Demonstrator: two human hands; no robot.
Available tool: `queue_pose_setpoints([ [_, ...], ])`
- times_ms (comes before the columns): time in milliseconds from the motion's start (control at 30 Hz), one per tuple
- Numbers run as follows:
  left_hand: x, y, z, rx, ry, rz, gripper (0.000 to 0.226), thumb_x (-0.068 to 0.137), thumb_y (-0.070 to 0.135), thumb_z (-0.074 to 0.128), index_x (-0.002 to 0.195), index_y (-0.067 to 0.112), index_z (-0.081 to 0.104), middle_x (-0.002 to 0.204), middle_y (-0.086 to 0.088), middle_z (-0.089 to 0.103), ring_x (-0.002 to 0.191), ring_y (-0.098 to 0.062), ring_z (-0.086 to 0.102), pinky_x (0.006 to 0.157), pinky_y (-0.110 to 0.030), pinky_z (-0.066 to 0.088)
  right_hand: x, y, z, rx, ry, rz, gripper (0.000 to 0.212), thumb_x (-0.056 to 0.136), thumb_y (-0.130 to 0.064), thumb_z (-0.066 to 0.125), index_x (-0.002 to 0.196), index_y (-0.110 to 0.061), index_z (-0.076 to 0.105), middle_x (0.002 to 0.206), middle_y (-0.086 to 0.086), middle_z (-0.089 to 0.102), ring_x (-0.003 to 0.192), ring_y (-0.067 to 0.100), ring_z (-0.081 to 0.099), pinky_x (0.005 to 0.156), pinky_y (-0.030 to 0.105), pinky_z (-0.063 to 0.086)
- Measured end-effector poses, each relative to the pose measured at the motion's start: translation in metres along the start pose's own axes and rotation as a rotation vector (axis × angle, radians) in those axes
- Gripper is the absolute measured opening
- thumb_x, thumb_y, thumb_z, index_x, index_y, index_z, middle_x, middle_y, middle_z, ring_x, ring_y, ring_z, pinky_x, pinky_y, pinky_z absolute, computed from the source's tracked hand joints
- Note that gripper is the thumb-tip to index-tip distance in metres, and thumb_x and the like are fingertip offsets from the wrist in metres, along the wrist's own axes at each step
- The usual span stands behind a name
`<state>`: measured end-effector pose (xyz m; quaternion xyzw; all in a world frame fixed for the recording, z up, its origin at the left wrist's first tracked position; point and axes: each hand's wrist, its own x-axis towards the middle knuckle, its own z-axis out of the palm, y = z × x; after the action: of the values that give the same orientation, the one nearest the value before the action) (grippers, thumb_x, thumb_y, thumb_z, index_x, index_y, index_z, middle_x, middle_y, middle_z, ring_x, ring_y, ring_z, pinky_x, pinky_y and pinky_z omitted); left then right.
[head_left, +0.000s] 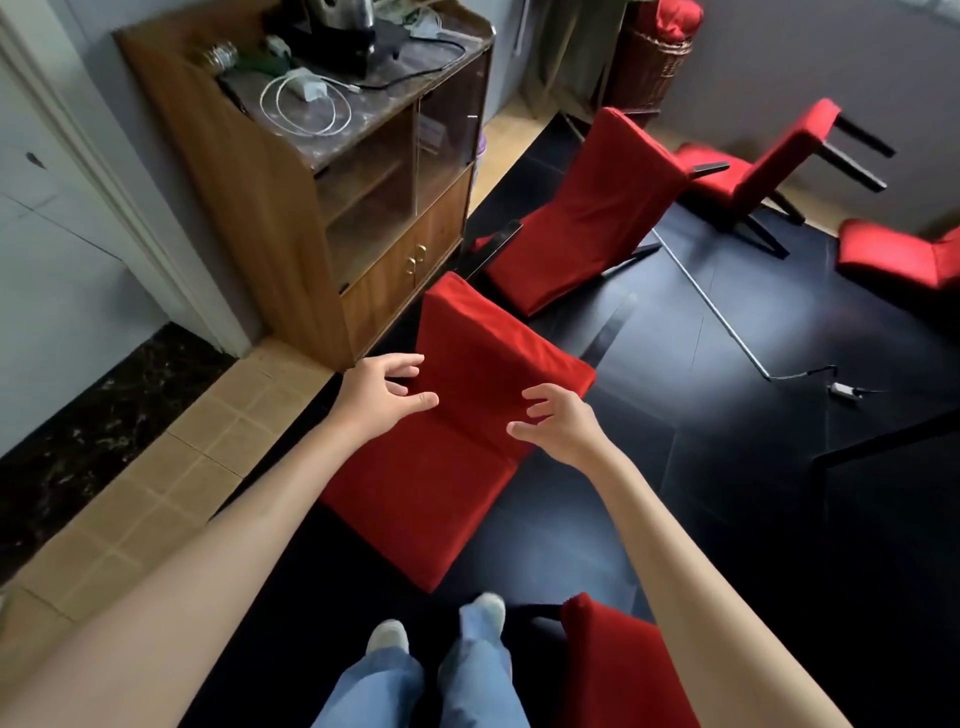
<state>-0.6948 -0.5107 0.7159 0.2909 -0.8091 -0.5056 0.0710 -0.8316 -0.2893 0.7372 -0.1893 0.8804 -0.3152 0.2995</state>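
Observation:
A chair with a red fabric cover (467, 431) stands right in front of me on the dark floor, its backrest leaning away. My left hand (382, 392) hovers at the left edge of the backrest, fingers spread and loosely bent, holding nothing. My right hand (558, 423) is over the right side of the backrest, fingers loosely curled, also holding nothing. I cannot tell whether either hand touches the fabric.
A wooden cabinet (291, 208) with glass doors stands at the left, cables and a kettle on top. Several more red chairs lie tipped: one behind (587, 218), two at the far right (769, 161) (904, 254), one by my feet (618, 665). A thin rod and cable (727, 317) lie on the floor.

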Motion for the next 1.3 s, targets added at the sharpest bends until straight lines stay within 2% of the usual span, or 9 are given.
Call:
queue_pose_setpoints([
  [200,0.049,0.014,0.011,0.030,0.031,-0.025,0.063,0.068,0.033,0.086,0.126,0.025,0.063,0.114,0.004,0.068,0.084,-0.004,0.065,0.076,-0.021,0.049,0.049,0.002,-0.032,-0.023,-0.036,0.001,0.057,0.077,-0.033,0.079,0.128,-0.024,0.055,0.112,-0.002,0.060,0.084,0.007,0.060,0.052,0.011,0.042],
  [367,0.093,0.032,0.022,0.029,0.043,-0.035,0.064,0.068,0.032,0.087,0.126,0.024,0.062,0.116,0.002,0.068,0.083,-0.004,0.064,0.078,-0.022,0.049,0.094,0.002,-0.063,-0.061,-0.020,-0.014,0.059,0.078,-0.034,0.078,0.131,-0.024,0.054,0.118,0.000,0.062,0.089,0.008,0.058,0.052,0.007,0.038],
  [500,0.124,0.037,0.022,0.044,0.033,-0.017,0.063,0.068,0.032,0.087,0.125,0.024,0.063,0.115,0.003,0.068,0.082,-0.002,0.064,0.080,-0.022,0.049,0.122,-0.004,-0.072,-0.025,0.012,0.012,0.061,0.077,-0.035,0.079,0.131,-0.023,0.054,0.120,0.001,0.062,0.103,0.015,0.059,0.070,0.018,0.044],
  [667,0.165,0.030,0.001,0.080,-0.021,-0.010,0.063,0.069,0.030,0.087,0.126,0.023,0.062,0.116,0.001,0.068,0.086,-0.009,0.066,0.077,-0.019,0.048,0.143,-0.017,-0.061,0.044,0.087,0.067,0.059,0.075,-0.036,0.080,0.128,-0.026,0.055,0.120,0.001,0.062,0.105,0.017,0.060,0.084,0.024,0.048],
  [800,0.208,0.025,-0.029,0.136,-0.116,0.058,0.062,0.069,0.030,0.086,0.127,0.022,0.062,0.117,0.000,0.068,0.089,-0.013,0.067,0.084,-0.026,0.051,0.150,-0.033,-0.032,0.128,0.204,0.149,0.062,0.073,-0.035,0.080,0.129,-0.026,0.055,0.117,0.000,0.062,0.098,0.011,0.058,0.057,0.004,0.037],
  [867,0.227,0.025,-0.044,0.166,-0.186,0.104,0.062,0.069,0.028,0.086,0.126,0.022,0.062,0.117,0.000,0.068,0.089,-0.014,0.067,0.087,-0.029,0.052,0.149,-0.041,-0.012,0.189,0.264,0.200,0.061,0.074,-0.034,0.081,0.129,-0.026,0.055,0.117,0.001,0.062,0.098,0.012,0.058,0.058,0.005,0.038],
  [1000,0.250,0.026,-0.070,0.221,-0.310,0.183,0.062,0.068,0.028,0.087,0.125,0.025,0.063,0.116,0.002,0.068,0.089,-0.012,0.067,0.088,-0.029,0.052,0.143,-0.062,0.024,0.281,0.382,0.296,0.063,0.073,-0.032,0.081,0.129,-0.026,0.054,0.117,0.002,0.061,0.099,0.013,0.057,0.073,0.021,0.046],
  [1133,0.257,0.028,-0.084,0.244,-0.388,0.242,0.062,0.069,0.030,0.086,0.127,0.025,0.062,0.116,0.003,0.068,0.088,-0.010,0.066,0.080,-0.022,0.047,0.125,-0.077,0.047,0.346,0.452,0.356,0.064,0.073,-0.033,0.081,0.131,-0.027,0.053,0.115,-0.001,0.059,0.098,0.011,0.056,0.062,0.014,0.043],
  [1300,0.250,0.029,-0.078,0.287,-0.457,0.281,0.062,0.072,0.029,0.084,0.129,0.024,0.061,0.119,0.001,0.067,0.089,-0.011,0.064,0.080,-0.022,0.044,0.101,-0.071,0.059,0.367,0.514,0.412,0.064,0.074,-0.032,0.080,0.131,-0.026,0.052,0.118,0.002,0.060,0.100,0.012,0.057,0.061,0.011,0.040],
])
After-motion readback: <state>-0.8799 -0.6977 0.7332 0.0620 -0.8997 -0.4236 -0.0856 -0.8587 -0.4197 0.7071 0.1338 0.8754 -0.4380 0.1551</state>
